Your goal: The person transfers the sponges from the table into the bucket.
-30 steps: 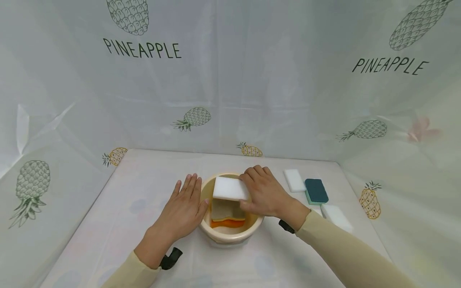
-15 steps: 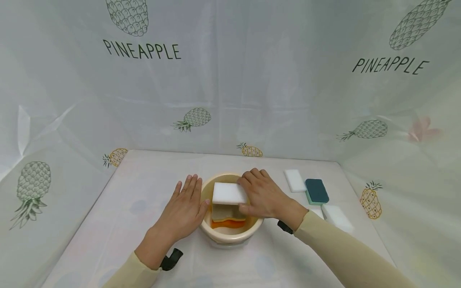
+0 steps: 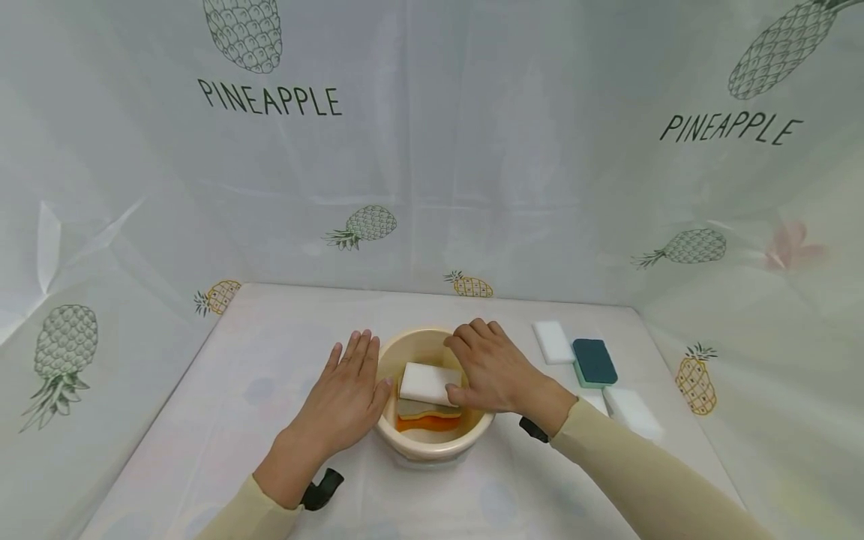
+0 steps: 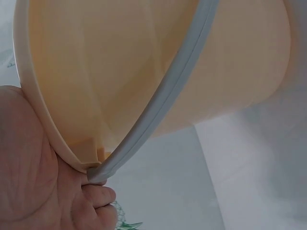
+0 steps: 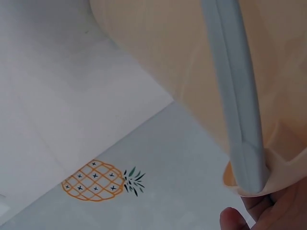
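A cream bucket (image 3: 432, 450) stands on the table, its grey handle (image 4: 158, 98) lying down along the near outside. My left hand (image 3: 347, 390) lies against the left rim with straight fingers; the left wrist view shows its palm (image 4: 29, 167) against the rim. My right hand (image 3: 493, 364) is over the right rim, fingers bent loosely, thumb over the inside. Inside the bucket, a white sponge (image 3: 428, 382) lies tilted below the right hand, above a tan-faced sponge (image 3: 421, 409) and an orange layer (image 3: 428, 424). The right wrist view shows some fingers (image 5: 232, 220) beside the rim.
Right of the bucket lie a white sponge (image 3: 553, 343), a dark green scouring sponge (image 3: 594, 364), another white sponge (image 3: 633, 411) and a partly hidden white piece (image 3: 594, 400) by the right forearm. A pineapple-print sheet (image 3: 432, 150) hangs behind and at both sides.
The white sponge has left my right hand and dropped lower into the bucket, onto the sponges there. The right hand stays over the rim; the left hand has hardly moved.
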Demonstrator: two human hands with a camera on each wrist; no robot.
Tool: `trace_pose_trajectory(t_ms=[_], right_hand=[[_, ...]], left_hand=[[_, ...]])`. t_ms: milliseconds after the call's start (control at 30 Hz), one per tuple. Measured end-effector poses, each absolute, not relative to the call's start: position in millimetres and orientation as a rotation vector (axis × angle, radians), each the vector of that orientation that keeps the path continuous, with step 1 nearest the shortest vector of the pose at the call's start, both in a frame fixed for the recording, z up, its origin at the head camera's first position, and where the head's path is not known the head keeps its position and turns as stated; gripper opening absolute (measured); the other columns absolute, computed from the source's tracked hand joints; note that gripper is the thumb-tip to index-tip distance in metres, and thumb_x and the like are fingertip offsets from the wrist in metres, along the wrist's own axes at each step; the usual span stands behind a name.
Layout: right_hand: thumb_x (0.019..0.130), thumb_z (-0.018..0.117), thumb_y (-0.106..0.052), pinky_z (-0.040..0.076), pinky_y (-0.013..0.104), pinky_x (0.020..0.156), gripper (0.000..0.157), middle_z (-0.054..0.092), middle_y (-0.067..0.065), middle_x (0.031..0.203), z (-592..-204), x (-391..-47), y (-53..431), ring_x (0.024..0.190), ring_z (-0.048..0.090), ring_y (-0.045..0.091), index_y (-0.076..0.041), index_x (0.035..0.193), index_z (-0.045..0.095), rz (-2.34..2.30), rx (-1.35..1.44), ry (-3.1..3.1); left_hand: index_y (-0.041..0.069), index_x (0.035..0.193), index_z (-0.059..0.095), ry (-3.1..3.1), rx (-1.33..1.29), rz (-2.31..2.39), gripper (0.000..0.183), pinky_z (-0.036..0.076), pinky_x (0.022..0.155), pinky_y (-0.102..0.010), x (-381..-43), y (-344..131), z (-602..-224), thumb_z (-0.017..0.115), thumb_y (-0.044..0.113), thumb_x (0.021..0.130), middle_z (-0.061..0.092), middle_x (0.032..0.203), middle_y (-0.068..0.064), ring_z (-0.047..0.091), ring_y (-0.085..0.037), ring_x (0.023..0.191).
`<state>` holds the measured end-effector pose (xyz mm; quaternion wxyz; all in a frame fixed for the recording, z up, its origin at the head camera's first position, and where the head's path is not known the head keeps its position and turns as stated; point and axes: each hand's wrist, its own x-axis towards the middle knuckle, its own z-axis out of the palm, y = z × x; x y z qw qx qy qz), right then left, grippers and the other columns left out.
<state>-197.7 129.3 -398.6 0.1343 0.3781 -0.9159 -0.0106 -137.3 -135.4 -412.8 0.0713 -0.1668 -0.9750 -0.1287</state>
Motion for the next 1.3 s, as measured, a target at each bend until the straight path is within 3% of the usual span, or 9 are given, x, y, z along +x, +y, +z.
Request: trace_pose_trajectory(t_ms=[267,567,1100,1300], right_hand=[[0.08,0.059,-0.049,0.036,0.034,0.08,0.052,0.058,0.0,0.111,-400.4,-194.2,131.2,0.099,0.046,0.02,-0.012,0.117,0.061,0.025,1.04,-2.61],[0.087,0.057,-0.044,0.038,0.043,0.084,0.047,0.057,0.007,0.11,-400.8,-200.7,147.6,0.102,0.047,0.028,-0.007,0.116,0.06,0.059,0.849,-2.477],[0.084,0.065,-0.046,0.042,0.056,0.084,0.063,0.057,0.024,0.116,-439.9,-244.2,246.4,0.108,0.047,0.043,0.006,0.119,0.057,0.022,0.318,-2.583],[0.085,0.065,-0.046,0.039,0.054,0.079,0.056,0.055,0.023,0.105,-460.1,-247.3,274.0,0.101,0.045,0.042,0.006,0.104,0.054,-0.036,0.218,-2.72]], left_hand=[[-0.002,0.152,0.028,-2.927,-0.498,-0.37,0.068,0.016,0.122,-0.052,-136.5,-135.2,-413.6,0.039,0.043,0.103,0.024,0.16,-0.02,0.016,-0.032,0.151],[-0.003,0.152,0.027,-2.933,-0.497,-0.361,0.068,0.016,0.122,-0.053,-135.5,-136.0,-414.0,0.037,0.044,0.103,0.024,0.16,-0.02,0.016,-0.033,0.151],[-0.002,0.152,0.026,-2.933,-0.516,-0.37,0.068,0.017,0.121,-0.052,-136.0,-136.3,-413.7,0.036,0.043,0.104,0.023,0.16,-0.02,0.016,-0.032,0.151],[-0.002,0.152,0.026,-2.933,-0.523,-0.385,0.067,0.016,0.122,-0.052,-136.1,-135.7,-413.5,0.035,0.043,0.104,0.022,0.16,-0.02,0.016,-0.032,0.151]])
